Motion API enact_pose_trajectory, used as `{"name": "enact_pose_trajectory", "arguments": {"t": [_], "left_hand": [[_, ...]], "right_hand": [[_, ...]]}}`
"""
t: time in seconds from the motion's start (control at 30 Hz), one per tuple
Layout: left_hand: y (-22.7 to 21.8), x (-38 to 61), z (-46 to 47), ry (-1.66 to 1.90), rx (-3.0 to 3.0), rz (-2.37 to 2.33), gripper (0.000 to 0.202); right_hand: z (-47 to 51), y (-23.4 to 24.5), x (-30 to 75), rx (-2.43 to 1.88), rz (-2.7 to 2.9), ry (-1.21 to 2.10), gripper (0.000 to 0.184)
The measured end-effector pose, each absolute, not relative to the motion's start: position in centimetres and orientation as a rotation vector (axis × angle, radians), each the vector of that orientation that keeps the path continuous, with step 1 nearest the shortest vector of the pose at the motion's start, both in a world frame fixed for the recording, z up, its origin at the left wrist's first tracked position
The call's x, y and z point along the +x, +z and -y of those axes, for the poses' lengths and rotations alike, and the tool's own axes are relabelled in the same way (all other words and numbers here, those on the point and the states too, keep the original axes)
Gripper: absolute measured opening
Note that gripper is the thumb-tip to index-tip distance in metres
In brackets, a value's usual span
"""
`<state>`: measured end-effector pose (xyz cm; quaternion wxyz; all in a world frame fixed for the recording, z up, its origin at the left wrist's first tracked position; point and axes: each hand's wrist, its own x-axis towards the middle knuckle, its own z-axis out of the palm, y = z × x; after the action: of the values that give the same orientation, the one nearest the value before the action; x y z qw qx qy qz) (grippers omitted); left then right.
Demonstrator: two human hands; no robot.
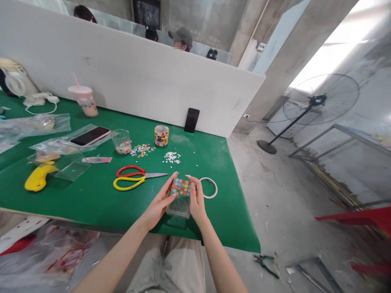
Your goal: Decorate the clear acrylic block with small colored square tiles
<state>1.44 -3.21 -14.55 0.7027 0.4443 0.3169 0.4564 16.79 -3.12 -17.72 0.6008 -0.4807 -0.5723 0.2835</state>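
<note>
A clear square container (181, 198) partly covered with small coloured mosaic tiles rests near the front edge of the green table (91, 203). My left hand (160, 202) grips its left side, fingers stretched along the tiled top. My right hand (197, 201) holds its right side, fingers closed against it. A ring of tape (210, 187) lies just right of my right hand. Red and yellow scissors (134, 177) lie to the left of my left hand.
Loose white chips (171, 157) and coloured tiles (141, 149) lie behind the container, with a tiled cup (161, 135), a clear cup (122, 141), two phones (90, 135) (192, 120), a yellow tool (38, 179) and a pink drink cup (84, 100). A white partition (137, 77) backs the table. A floor fan (317, 101) stands right.
</note>
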Motion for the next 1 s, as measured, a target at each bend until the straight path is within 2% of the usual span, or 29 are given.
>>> {"name": "enact_pose_trajectory", "arguments": {"t": [0.53, 0.77, 1.0], "left_hand": [[-15.01, 1.64, 3.38, 1.081, 0.933, -0.718, 0.055], [-14.45, 1.15, 3.36, 1.037, 0.979, -0.669, 0.071], [-14.94, 1.64, 3.54, 1.078, 0.972, -0.745, 0.057]], "right_hand": [[3.52, -17.68, 16.56, -1.131, 1.331, 0.654, 0.03], [3.49, -17.98, 16.72, -1.147, 1.317, 0.645, 0.032], [3.68, -17.69, 16.61, -1.148, 1.328, 0.644, 0.031]]}}
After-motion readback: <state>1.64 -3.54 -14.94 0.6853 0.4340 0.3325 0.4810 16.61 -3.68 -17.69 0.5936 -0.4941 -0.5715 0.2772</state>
